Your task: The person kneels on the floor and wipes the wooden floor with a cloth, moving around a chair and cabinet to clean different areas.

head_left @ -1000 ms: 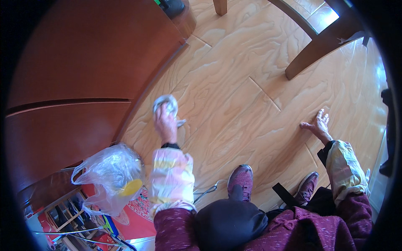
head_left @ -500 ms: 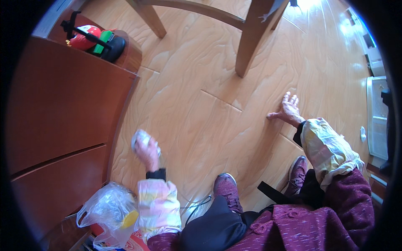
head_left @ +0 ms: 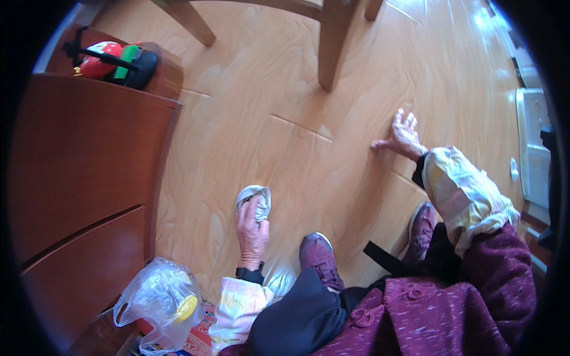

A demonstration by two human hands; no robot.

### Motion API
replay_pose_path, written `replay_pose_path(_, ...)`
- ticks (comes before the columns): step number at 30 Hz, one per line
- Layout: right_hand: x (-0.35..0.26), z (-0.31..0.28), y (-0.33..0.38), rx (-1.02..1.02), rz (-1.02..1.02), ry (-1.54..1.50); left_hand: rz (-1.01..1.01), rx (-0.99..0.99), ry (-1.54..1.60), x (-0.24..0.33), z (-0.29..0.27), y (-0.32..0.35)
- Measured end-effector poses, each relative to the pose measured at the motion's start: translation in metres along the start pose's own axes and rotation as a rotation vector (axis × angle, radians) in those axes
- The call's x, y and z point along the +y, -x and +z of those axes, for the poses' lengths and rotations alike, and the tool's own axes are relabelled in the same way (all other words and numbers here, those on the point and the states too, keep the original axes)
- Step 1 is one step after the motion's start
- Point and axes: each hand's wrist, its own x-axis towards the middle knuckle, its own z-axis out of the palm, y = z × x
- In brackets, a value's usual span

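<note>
We have our left hand (head_left: 252,228) closed around a crumpled grey-white cloth (head_left: 255,199), fingers curled over the top of it and pressing it down on the wooden floor (head_left: 285,89) just ahead of our left shoe (head_left: 320,258). Our right hand (head_left: 404,133) lies well apart from it, fingers spread wide and flat on the boards, holding nothing; it seems to be carrying our weight as we crouch. To wipe well from here, we judge it best to keep the cloth bunched under the palm rather than pinched at the fingertips, so the pressure spreads, and to work in overlapping strokes along the grain of the boards. The brown cabinet (head_left: 89,154) stands close on our left, so we should mind the strip of floor along its base, where a bunched cloth tends to skip. A clear plastic bag (head_left: 157,299) with something yellow inside sits near our left elbow, and the wooden chair leg (head_left: 329,50) stands ahead; we would steer the strokes around both rather than nudging them.
</note>
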Motion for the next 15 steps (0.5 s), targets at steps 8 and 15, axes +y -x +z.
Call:
replay_pose_path(8, 0.003, 0.003, -0.001, 0.027, -0.018, 0.007, -0.510, 0.235, 0.431, -0.022, -0.052, -0.036)
replay_pose_path(15, 0.002, 0.005, -0.001, 0.008, -0.012, 0.021, -0.144, 0.085, -0.236, -0.006, -0.010, -0.020)
